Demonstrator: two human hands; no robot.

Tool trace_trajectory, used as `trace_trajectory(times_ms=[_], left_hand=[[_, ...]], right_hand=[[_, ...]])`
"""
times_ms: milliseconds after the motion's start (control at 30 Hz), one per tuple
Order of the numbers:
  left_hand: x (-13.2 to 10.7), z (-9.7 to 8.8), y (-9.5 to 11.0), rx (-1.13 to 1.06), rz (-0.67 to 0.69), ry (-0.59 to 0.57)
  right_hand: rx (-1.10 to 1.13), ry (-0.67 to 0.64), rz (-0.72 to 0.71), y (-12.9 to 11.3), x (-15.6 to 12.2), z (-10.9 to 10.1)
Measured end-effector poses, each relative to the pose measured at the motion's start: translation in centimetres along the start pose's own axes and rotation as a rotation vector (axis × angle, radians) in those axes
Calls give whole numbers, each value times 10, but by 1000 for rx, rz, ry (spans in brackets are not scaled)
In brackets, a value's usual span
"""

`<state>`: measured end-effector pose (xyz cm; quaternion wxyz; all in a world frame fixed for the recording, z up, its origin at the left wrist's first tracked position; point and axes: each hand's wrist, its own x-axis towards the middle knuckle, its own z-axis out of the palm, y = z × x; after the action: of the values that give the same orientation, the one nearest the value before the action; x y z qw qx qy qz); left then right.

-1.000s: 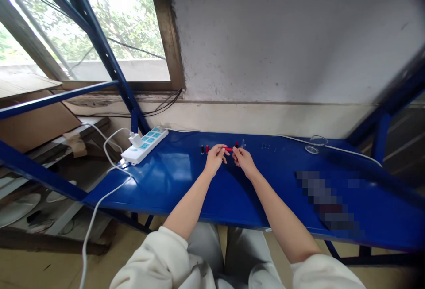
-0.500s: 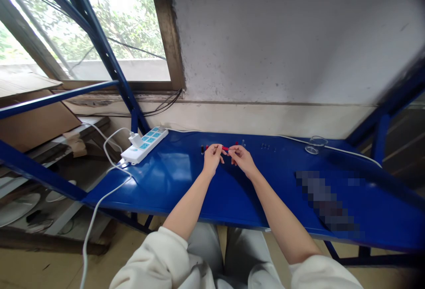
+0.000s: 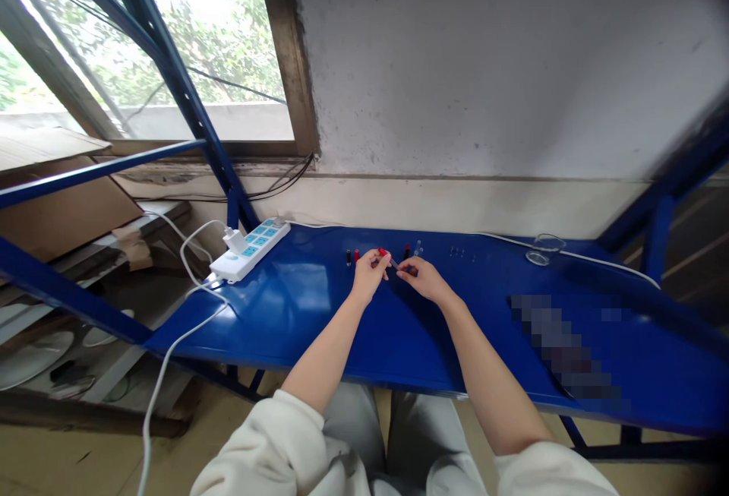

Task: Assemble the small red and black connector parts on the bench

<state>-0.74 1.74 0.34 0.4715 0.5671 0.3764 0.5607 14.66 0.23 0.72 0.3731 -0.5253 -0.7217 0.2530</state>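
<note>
Holding a slim, red-ended clear tube (image 3: 392, 261) over the glossy blue table (image 3: 307, 329), my left hand (image 3: 369, 277) pinches the red end, my right hand (image 3: 424, 280) the clear end. My view shows room toward its near edge.

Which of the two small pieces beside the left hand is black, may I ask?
The outer piece, farther from the left hand; the nearer piece is red.

On the blue table (image 3: 319, 336) we identify a white power strip (image 3: 249, 254), a black cylinder (image 3: 348, 257), a red cylinder (image 3: 357, 255) and a transparent container (image 3: 537, 257).
</note>
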Motion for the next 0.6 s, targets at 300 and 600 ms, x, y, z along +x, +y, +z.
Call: trace_trajectory(times_ms=[300,600], left_hand=[[-2,6,-11,259,-34,-45],[28,36,-13,743,3,-105]], right_hand=[[-154,21,316,22,-2,-26],[-415,163,433,15,-1,-15]])
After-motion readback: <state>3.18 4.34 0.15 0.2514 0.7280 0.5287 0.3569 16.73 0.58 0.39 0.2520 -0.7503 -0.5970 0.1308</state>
